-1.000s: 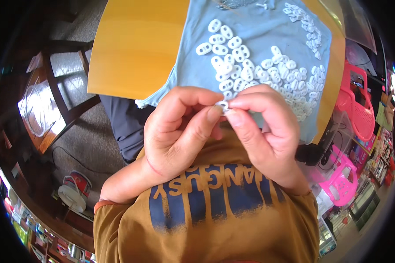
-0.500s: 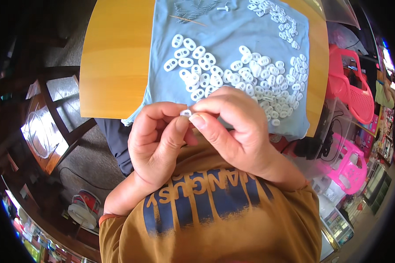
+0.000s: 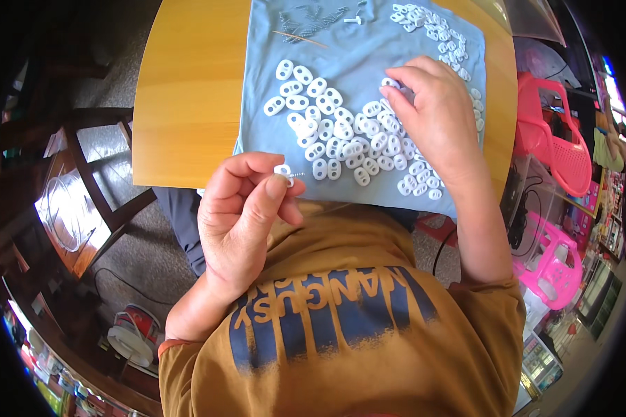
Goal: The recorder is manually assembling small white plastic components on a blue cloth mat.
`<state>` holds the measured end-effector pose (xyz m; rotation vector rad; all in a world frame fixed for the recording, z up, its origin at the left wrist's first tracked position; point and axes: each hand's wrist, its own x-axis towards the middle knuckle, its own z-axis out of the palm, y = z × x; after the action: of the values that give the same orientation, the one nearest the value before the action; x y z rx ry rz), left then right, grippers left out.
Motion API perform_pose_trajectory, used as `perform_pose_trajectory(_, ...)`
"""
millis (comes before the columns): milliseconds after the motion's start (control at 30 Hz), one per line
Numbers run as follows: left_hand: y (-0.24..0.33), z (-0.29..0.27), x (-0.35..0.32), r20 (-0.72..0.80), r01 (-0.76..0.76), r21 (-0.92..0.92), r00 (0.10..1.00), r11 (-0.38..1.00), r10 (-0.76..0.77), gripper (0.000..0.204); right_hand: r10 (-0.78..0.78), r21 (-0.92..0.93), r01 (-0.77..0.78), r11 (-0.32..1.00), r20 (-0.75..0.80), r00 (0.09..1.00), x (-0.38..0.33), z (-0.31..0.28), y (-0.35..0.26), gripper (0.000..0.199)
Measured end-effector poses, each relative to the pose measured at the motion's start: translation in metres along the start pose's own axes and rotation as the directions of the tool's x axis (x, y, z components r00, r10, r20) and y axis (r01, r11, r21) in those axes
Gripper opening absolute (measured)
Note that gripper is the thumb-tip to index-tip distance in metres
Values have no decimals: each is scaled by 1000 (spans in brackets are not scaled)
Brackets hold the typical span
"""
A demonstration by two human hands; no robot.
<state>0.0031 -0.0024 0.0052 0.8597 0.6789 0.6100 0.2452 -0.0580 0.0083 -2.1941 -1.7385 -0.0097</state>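
While the left fingers (image 3: 274, 189) pinch a white oval piece (image 3: 281, 169) and coiled spring (image 3: 298, 174), the right fingers (image 3: 402, 103) pinch another smooth oval (image 3: 389, 82).

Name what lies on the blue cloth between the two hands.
In the head view, loose white two-holed pieces lie on the blue cloth between the left hand and the right hand.

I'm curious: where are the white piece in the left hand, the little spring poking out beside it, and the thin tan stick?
White piece (image 3: 282, 169): head view, on its exposed upper part.
Little spring (image 3: 298, 174): head view, on its protruding coils.
Thin tan stick (image 3: 300, 39): head view, midway along its length.
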Motion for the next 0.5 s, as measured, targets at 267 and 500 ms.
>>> perform_pose_trajectory(267,16,0,7,57,16,-94,998,995,-11,22,46,117,-34,993,-106,993,0,-4,-11,9)
perform_pose_trajectory(500,22,7,7,89,46,-125,995,991,-35,19,308,889,-267,373,152,939,-6,-19,-55,16)
